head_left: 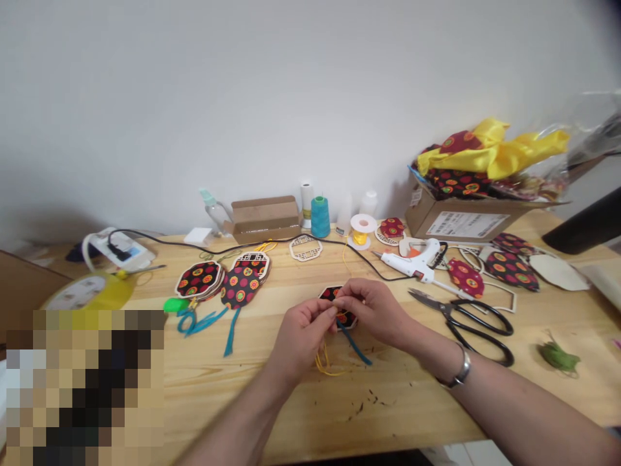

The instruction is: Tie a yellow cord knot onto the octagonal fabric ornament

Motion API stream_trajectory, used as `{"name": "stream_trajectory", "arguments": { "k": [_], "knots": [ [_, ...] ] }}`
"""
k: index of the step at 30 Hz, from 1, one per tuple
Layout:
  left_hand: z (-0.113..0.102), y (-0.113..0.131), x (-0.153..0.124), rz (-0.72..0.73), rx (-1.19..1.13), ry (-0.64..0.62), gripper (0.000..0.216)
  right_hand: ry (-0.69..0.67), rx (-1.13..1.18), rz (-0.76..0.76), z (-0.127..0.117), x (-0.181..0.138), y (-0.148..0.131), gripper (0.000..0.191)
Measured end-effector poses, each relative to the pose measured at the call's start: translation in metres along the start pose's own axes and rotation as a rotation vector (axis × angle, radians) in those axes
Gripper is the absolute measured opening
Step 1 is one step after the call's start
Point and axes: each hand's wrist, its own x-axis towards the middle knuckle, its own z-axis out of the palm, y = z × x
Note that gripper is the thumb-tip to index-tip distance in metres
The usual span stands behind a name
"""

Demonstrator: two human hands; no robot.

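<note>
My left hand (301, 333) and my right hand (376, 310) meet over the middle of the wooden table (272, 395). Both pinch a small hexagonal fabric-covered ornament (334, 303) with red and yellow dots. A yellow cord (324, 362) loops down from my left fingers, and a teal ribbon (356, 346) trails from under the ornament toward me. A metal watch sits on my right wrist.
Black scissors (468, 321) and a white glue gun (414, 264) lie right of my hands. Finished dotted ornaments (223, 279) with teal tassels lie to the left. Thread spools (320, 217), a cardboard box of fabric (466, 217), a power strip (121, 249) and green thread (557, 356) stand around.
</note>
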Motion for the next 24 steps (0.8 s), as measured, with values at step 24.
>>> {"name": "stream_trajectory", "arguments": {
  "k": [24],
  "knots": [
    [-0.004, -0.003, 0.003, 0.039, -0.173, 0.155, 0.019, 0.074, -0.074, -0.183, -0.014, 0.003, 0.0, 0.009]
  ]
}}
